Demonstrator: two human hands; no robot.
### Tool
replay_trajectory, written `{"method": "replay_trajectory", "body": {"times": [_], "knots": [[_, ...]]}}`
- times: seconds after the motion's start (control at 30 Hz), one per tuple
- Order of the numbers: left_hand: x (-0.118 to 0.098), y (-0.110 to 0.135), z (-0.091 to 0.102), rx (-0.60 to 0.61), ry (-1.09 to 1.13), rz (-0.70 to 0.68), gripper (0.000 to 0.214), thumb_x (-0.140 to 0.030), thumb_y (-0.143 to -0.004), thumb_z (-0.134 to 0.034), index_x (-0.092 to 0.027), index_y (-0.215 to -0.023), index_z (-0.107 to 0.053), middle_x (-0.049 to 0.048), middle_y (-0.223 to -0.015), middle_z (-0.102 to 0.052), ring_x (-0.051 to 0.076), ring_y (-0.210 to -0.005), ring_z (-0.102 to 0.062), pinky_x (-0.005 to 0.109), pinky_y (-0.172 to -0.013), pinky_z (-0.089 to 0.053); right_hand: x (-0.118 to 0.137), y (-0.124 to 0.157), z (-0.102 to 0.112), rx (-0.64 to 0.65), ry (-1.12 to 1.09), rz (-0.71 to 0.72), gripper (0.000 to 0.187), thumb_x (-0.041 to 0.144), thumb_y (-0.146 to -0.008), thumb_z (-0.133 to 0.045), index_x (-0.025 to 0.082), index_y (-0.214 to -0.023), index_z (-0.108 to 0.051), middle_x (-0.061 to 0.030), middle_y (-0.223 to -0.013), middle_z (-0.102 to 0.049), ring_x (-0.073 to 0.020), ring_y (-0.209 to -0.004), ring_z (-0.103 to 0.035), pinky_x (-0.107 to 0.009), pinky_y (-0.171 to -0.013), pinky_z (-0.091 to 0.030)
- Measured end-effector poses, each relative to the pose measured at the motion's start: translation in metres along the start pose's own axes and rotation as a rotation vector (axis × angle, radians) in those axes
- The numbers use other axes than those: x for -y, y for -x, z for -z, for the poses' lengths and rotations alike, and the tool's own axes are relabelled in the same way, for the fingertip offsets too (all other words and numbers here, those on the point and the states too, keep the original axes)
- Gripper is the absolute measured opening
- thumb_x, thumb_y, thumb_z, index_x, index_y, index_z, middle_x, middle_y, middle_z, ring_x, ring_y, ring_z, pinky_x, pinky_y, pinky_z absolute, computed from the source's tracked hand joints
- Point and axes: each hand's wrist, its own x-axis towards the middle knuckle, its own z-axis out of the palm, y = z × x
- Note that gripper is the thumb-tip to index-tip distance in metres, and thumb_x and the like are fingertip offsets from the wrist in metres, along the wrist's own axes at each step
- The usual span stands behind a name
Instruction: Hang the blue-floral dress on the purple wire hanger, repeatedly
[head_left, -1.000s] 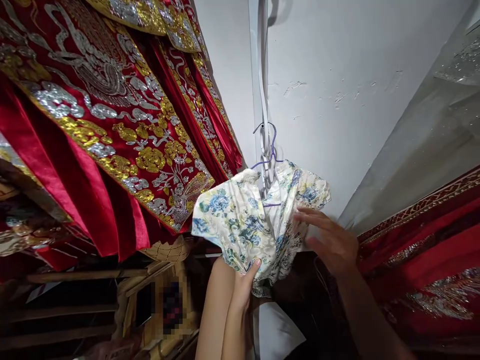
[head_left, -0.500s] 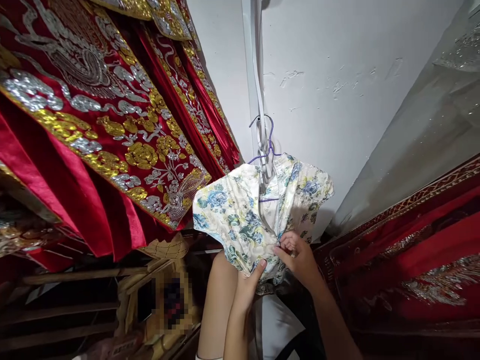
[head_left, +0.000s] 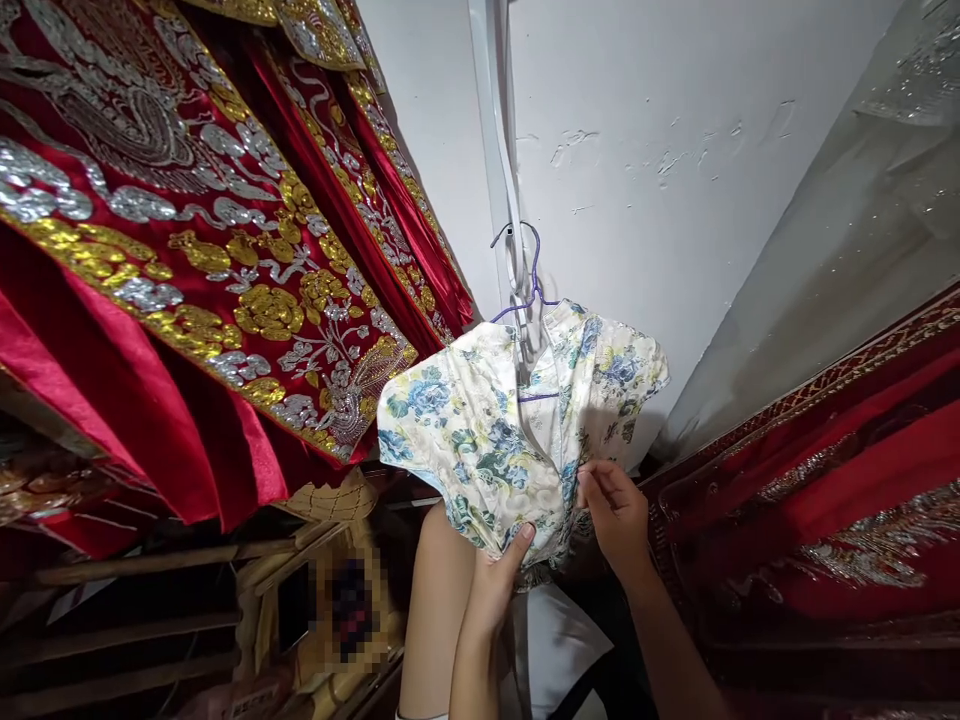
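Observation:
A short-sleeved white blouse [head_left: 480,430] with blue and yellow flowers hangs on a thin purple hanger [head_left: 536,275], its neckline forming a V. My left hand [head_left: 499,575] is closed on the lower front of the blouse, thumb on top and the other fingers hidden behind the cloth. At the blouse's front, just right of the V, my right hand [head_left: 619,510] is closed with thumb and forefinger pinched together. Its fingertips lie against the fabric; whatever is between them is too small to make out.
Red garments [head_left: 270,310] with gold and silver embroidery hang at the left. A white strap [head_left: 499,130] runs down the wall to the hanger. On the right are covered red garments [head_left: 847,500]. A bamboo rack [head_left: 247,600] stands lower left, beside my knee [head_left: 435,560].
My right hand has moved a little to the right along the blouse's front, away from the bottom of the V. My left hand keeps its hold; the view has shifted slightly.

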Motion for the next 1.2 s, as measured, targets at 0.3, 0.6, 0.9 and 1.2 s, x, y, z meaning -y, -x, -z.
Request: {"method": "replay_trajectory", "body": {"times": [0.3, 0.6, 0.9, 1.2], "knots": [[-0.002, 0.001, -0.003, 0.006, 0.014, -0.042, 0.077, -0.049, -0.071, -0.085, -0.019, -0.138, -0.062, 0.0155, -0.141, -0.063, 0.038, -0.140, -0.050, 0.051, -0.120, -0.035, -0.009, 0.000, -0.006, 0.153, 0.144, 0.025, 0.018, 0.033, -0.089, -0.067, 0.021, -0.079, -0.058, 0.0058, -0.059, -0.044, -0.0107, -0.053, -0.045, -0.023, -0.052, -0.040], [-0.003, 0.000, 0.008, -0.070, 0.056, -0.017, 0.067, -0.045, -0.072, -0.086, -0.019, -0.131, -0.065, 0.0140, -0.129, -0.070, 0.034, -0.133, -0.057, 0.046, -0.116, -0.041, -0.010, 0.004, -0.003, 0.049, -0.026, 0.008, 0.019, 0.038, -0.095, -0.063, 0.021, -0.087, -0.063, 0.0039, -0.058, -0.053, -0.0112, -0.053, -0.051, -0.023, -0.053, -0.042], [-0.014, -0.007, -0.007, -0.613, -0.165, -0.747, 0.038, -0.034, -0.082, -0.078, -0.023, -0.114, -0.059, 0.0056, -0.111, -0.060, 0.020, -0.108, -0.060, 0.036, -0.101, -0.047, -0.002, 0.010, -0.011, -0.003, -0.092, -0.006, 0.022, 0.040, -0.091, -0.069, 0.020, -0.085, -0.065, 0.0042, -0.055, -0.053, -0.0100, -0.047, -0.048, -0.021, -0.046, -0.038], [-0.025, 0.001, -0.054, 0.005, -0.500, -0.681, 0.008, -0.020, -0.094, -0.057, -0.020, -0.099, -0.062, 0.0057, -0.097, -0.065, 0.020, -0.094, -0.063, 0.030, -0.085, -0.049, -0.003, 0.021, -0.021, 0.054, -0.230, -0.121, 0.028, 0.046, -0.087, -0.072, 0.019, -0.083, -0.065, 0.0052, -0.053, -0.050, -0.0091, -0.044, -0.043, -0.021, -0.043, -0.036]]}}
